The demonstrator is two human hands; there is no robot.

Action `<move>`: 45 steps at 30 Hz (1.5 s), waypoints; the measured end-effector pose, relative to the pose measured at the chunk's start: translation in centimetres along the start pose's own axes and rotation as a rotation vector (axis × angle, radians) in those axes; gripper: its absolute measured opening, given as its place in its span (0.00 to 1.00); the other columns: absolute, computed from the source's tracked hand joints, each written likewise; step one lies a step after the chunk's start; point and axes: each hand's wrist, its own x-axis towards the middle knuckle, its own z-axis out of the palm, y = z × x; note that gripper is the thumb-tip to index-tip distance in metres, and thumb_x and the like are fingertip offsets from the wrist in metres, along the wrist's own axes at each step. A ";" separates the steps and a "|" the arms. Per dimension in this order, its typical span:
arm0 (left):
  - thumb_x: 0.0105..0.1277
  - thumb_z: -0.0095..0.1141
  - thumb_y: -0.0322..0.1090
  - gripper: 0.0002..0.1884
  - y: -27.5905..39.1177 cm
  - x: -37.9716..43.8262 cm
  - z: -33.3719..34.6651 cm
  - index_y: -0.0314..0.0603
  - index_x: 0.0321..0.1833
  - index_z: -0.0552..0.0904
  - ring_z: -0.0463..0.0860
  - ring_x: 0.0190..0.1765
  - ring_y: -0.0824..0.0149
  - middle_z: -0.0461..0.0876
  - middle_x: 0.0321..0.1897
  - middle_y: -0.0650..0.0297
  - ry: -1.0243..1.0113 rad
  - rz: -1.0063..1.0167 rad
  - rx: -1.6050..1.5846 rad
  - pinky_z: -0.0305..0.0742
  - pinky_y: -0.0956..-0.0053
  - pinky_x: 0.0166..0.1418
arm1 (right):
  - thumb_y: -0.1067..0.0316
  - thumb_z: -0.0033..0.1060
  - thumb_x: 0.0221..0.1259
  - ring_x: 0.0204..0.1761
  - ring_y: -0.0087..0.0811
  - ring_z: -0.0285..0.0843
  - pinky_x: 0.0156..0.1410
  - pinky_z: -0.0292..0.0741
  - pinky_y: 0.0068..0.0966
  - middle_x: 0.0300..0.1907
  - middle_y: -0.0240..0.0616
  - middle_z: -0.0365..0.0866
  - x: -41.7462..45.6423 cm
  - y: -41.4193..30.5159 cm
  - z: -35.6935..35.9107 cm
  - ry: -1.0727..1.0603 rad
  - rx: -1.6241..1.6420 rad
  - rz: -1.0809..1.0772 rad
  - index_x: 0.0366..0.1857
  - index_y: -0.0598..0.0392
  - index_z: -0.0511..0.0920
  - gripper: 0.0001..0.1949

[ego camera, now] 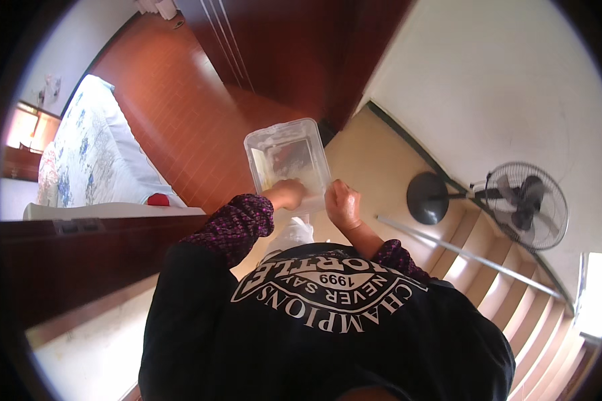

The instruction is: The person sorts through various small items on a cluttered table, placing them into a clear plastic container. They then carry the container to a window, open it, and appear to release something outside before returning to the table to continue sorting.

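In front of my body is a clear, rectangular plastic container (287,131), its opening facing up. Whitish, cloudy patches show on its walls and bottom. My right hand (343,203) is closed at the container's right rim, near its front corner, thumb side up. My left hand (287,194) comes over the near left side, with curled fingers at the inside of the container. Its fingertips are hidden, so I cannot tell whether it grips anything there. Both forearms wear dark purple patterned sleeves (251,215).
A pedestal fan (527,205) with a round black base (428,198) stands at right. Steps (501,280) with a metal edge strip (461,253) lie below it. A dark red door (291,45) is ahead. At left, a bed (105,150) stands on reddish floorboards (170,100), behind dark wood (105,245).
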 end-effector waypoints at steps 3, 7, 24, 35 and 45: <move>0.55 0.53 0.30 0.13 -4.2 1.3 -3.6 0.37 0.41 0.86 0.78 0.55 0.49 0.82 0.46 0.48 -0.045 -0.094 0.091 0.74 0.61 0.56 | 0.78 0.54 0.51 0.24 0.54 0.73 0.28 0.69 0.41 0.20 0.50 0.71 5.0 0.0 2.0 -0.006 0.027 -0.066 0.21 0.58 0.66 0.08; 0.55 0.55 0.33 0.12 -9.7 1.2 -6.2 0.39 0.39 0.87 0.79 0.53 0.54 0.83 0.45 0.53 0.064 -0.035 0.392 0.73 0.64 0.53 | 0.78 0.54 0.51 0.25 0.53 0.74 0.28 0.70 0.40 0.21 0.50 0.72 10.8 0.1 6.7 -0.051 0.008 -0.138 0.21 0.58 0.66 0.07; 0.56 0.50 0.35 0.13 -33.8 7.1 -11.3 0.31 0.33 0.84 0.83 0.38 0.47 0.84 0.33 0.45 0.138 -0.320 -0.417 0.75 0.54 0.44 | 0.70 0.51 0.54 0.28 0.56 0.72 0.33 0.66 0.49 0.22 0.53 0.70 32.4 -2.8 28.3 -0.494 0.188 -0.329 0.21 0.59 0.66 0.08; 0.58 0.49 0.29 0.15 -45.9 1.9 -18.4 0.32 0.48 0.80 0.72 0.59 0.50 0.76 0.52 0.48 0.705 -0.647 -0.147 0.70 0.63 0.60 | 0.71 0.52 0.52 0.30 0.56 0.73 0.35 0.68 0.49 0.23 0.53 0.71 41.6 -10.0 41.1 -0.839 0.219 -0.351 0.21 0.59 0.67 0.07; 0.58 0.47 0.26 0.10 -67.5 -5.4 -21.9 0.31 0.38 0.81 0.81 0.45 0.49 0.80 0.39 0.43 0.939 -0.819 -0.116 0.76 0.59 0.50 | 0.69 0.54 0.55 0.24 0.53 0.72 0.29 0.67 0.42 0.19 0.51 0.69 47.2 -20.8 58.0 -0.741 0.296 -0.417 0.18 0.58 0.66 0.11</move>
